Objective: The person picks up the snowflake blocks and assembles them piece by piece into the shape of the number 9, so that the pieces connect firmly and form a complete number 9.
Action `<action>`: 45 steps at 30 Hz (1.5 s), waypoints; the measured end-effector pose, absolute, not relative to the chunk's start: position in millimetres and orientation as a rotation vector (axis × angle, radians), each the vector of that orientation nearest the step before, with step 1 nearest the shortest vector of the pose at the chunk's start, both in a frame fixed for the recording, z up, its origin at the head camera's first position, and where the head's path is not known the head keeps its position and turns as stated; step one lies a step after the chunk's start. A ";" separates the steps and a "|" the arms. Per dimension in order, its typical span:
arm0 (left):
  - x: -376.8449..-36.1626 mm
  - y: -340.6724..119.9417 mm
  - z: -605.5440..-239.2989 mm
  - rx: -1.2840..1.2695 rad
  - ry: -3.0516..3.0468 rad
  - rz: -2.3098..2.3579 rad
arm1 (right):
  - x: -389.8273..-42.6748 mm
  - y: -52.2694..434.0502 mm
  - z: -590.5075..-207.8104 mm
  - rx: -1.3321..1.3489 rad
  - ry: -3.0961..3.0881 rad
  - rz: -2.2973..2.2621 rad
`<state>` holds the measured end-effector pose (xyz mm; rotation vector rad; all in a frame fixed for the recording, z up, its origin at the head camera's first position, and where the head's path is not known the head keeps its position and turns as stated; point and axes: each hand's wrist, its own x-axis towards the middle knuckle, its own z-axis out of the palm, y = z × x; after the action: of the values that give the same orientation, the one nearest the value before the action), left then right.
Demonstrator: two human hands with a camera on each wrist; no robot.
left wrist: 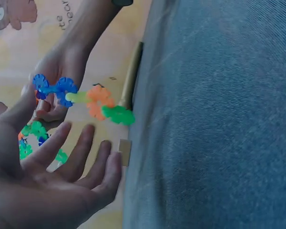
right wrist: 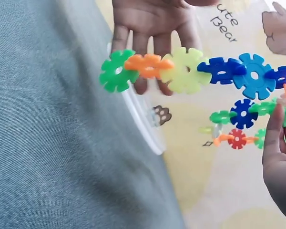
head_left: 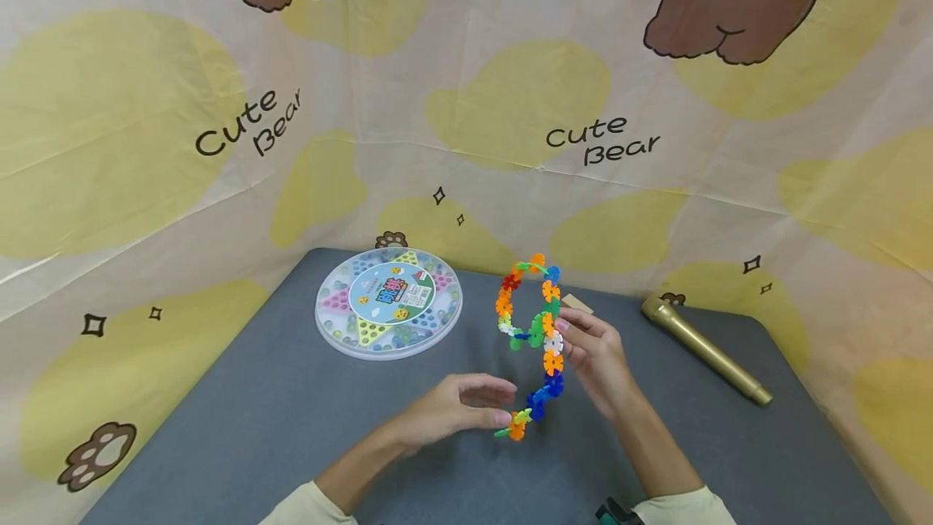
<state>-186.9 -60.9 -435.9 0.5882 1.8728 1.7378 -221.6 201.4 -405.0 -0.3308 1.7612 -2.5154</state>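
Note:
A chain of interlocking snowflake discs [head_left: 552,363] hangs upright above the table, bent like a figure 9 with a closed loop on top and a tail curving left below. My right hand [head_left: 598,355] pinches it where the loop joins the tail. Beside the lower end is my left hand [head_left: 452,411], fingers extended and thumb near the yellow and orange discs. In the left wrist view the left fingers [left wrist: 81,152] are spread, with nothing between them. The tail's green end disc [right wrist: 118,70] shows in front of that palm in the right wrist view.
A round Chinese checkers box [head_left: 389,347] with marbles lies at the back left of the grey table [head_left: 240,420]. A gold stick [head_left: 707,351] rests on the right. Behind the right hand is a small tan block [head_left: 577,303]. A printed curtain [head_left: 496,104] stands behind.

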 end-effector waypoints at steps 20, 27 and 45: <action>-184.5 -57.0 -441.8 0.533 1.933 1.638 | -228.2 226.3 -433.3 -0.379 1.524 -2.474; -184.0 -56.5 -439.9 0.535 1.997 1.648 | -229.1 233.7 -442.5 -0.360 1.509 -2.461; -185.1 -54.4 -441.3 0.416 2.118 1.499 | -244.6 245.6 -447.2 -0.122 1.819 -2.185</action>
<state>-185.1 -54.4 -441.3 0.4162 2.1176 1.4992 -244.6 245.6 -447.2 -0.1223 1.8192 -2.1851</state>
